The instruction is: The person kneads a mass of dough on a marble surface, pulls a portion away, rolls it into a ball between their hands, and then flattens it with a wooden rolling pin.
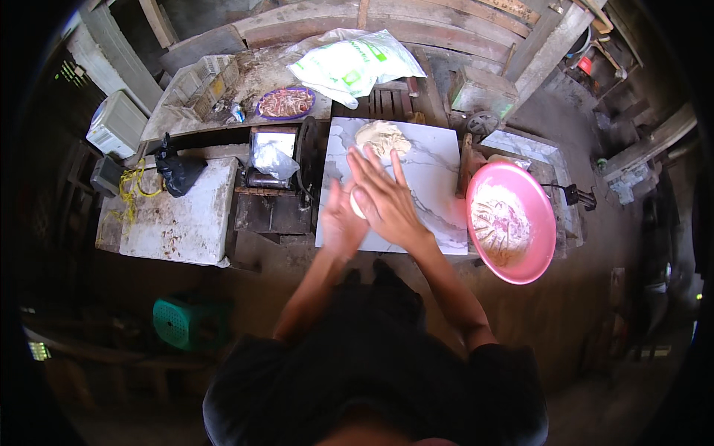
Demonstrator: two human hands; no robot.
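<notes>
A small pale piece of dough is pressed between my two palms, above a white marble-patterned board. My left hand is under and to the left of it, smeared by motion. Over its right side lies my right hand, fingers stretched out and pointing away from me. Just beyond my fingertips a larger lump of dough rests on the far part of the board. Most of the small piece is hidden by my hands.
To the right stands a pink basin with flour inside. Left of the board is a machine with a clear plastic bag on it. A white sack, a purple plate of shredded food and a black bag lie around.
</notes>
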